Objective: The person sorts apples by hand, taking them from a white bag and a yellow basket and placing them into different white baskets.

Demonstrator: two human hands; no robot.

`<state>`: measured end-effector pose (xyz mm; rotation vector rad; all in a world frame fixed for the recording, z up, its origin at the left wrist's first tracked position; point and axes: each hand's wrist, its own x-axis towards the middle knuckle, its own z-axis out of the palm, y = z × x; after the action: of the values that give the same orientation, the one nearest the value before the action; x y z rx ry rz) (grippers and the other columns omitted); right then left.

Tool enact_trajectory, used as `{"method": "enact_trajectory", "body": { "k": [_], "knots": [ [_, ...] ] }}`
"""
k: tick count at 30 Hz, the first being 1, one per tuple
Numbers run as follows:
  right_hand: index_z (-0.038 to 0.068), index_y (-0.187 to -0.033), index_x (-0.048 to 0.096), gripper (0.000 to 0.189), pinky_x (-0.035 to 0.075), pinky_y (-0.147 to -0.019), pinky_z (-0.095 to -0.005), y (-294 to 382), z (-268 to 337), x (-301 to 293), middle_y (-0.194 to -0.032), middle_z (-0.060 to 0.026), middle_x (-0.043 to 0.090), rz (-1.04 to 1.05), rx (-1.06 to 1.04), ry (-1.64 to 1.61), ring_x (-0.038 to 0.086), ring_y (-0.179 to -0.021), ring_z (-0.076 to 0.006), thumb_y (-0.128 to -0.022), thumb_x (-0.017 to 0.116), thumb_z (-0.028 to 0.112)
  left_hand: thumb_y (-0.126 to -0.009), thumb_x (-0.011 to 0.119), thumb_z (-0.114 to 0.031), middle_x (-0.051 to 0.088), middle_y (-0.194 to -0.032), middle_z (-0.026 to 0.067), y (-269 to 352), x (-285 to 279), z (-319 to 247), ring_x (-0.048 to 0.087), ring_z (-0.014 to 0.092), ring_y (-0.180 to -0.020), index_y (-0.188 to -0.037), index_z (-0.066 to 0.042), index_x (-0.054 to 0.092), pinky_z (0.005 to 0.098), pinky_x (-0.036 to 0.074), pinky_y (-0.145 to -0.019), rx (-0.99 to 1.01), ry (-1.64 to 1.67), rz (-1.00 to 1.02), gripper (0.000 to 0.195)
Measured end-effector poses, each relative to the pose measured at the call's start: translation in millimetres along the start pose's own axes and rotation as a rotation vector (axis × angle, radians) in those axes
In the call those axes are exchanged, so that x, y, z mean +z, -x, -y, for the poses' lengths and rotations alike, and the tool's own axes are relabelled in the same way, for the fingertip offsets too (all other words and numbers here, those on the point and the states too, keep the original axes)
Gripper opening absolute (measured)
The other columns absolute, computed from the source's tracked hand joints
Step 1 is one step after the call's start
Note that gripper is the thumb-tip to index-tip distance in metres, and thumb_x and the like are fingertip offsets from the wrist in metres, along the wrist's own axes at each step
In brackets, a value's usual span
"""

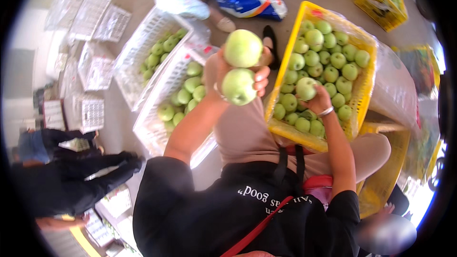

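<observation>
My left hand (262,76) is raised between the crates, holding two green apples, one (243,48) beyond the other (239,86). My right hand (319,100) has its fingers around a green apple (306,88), over the yellow plastic crate (365,92). Many green apples (330,73) lie in that plastic-lined crate. To the left, two white plastic crates (142,123), (123,67) stand side by side, each with green apples (184,96), (153,60) inside. My left forearm passes over the edge of the nearer white crate.
A blue and white bag (250,3) and another person's shoe (226,25) are ahead. A yellow crate of apples (380,10) stands at upper right. Stacked white crates (95,67) and people in dark clothes (71,182) are at left. A yellow crate (385,171) is at lower right.
</observation>
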<state>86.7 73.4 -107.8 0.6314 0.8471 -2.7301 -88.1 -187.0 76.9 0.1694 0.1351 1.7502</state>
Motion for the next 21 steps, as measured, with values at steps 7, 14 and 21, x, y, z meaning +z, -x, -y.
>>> {"method": "enact_trajectory", "body": {
  "k": [7,14,21],
  "knots": [
    [0.011,-0.139,0.036,0.066,0.053,-0.064,-0.0292,5,10,42,-0.124,-0.0195,0.053,0.211,-0.039,-0.003,0.062,-0.097,-0.0282,-0.084,0.058,0.042,-0.079,0.046,-0.068,0.053,-0.087,0.0107,205,-38,-39,0.053,0.025,-0.074,-0.127,-0.012,0.049,0.0401,0.046,-0.069,0.484,-0.068,-0.378,0.074],
    [0.009,-0.138,0.037,0.065,0.052,-0.063,-0.0274,8,-1,55,-0.123,-0.0195,0.054,0.183,-0.013,0.022,0.062,-0.095,-0.0274,-0.085,0.056,0.042,-0.082,0.053,-0.058,0.061,-0.091,0.0135,317,-99,34,0.062,0.027,-0.081,-0.119,-0.009,0.053,0.0439,0.052,-0.074,0.624,0.097,-0.969,0.061],
    [0.008,-0.136,0.039,0.062,0.051,-0.061,-0.0277,17,3,51,-0.12,-0.0211,0.055,0.122,-0.013,0.034,0.062,-0.093,-0.0271,-0.087,0.052,0.044,-0.089,0.054,-0.042,0.064,-0.089,0.0211,426,-137,54,0.065,0.033,-0.075,-0.13,-0.011,0.045,0.0446,0.053,-0.072,-0.208,-0.243,-1.255,0.053]
  ]
}}
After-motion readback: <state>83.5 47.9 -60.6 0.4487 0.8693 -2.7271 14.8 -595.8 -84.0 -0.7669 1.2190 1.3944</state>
